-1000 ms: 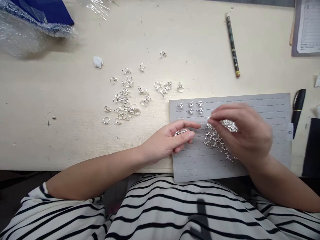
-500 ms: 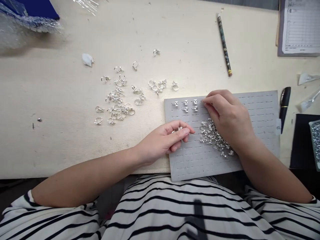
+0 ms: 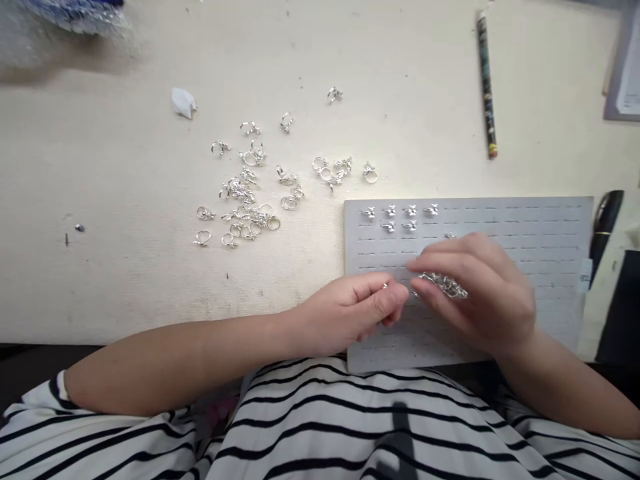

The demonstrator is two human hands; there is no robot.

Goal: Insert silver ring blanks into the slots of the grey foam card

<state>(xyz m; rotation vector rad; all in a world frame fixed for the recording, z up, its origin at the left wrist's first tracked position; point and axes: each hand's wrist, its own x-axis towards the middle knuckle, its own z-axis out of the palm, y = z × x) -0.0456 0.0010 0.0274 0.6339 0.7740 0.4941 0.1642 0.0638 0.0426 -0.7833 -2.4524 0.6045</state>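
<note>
Pale tabletop (image 3: 125,280), loose silver rings (image 3: 247,193) strewn left of grey slotted board (image 3: 555,267) | left hand (image 3: 365,303): fingers curled, thumb pressed to index, speck of silver ring (image 3: 385,286) showing | right hand (image 3: 480,290): thumb and index parted over ring heap (image 3: 444,285) on board, contact unclear | slotted rings (image 3: 389,227): board's far-left rows

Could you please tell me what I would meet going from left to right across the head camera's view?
Plastic wrap, white scrap, clump of loose rings on the table, left hand, right hand, black pen.
</note>
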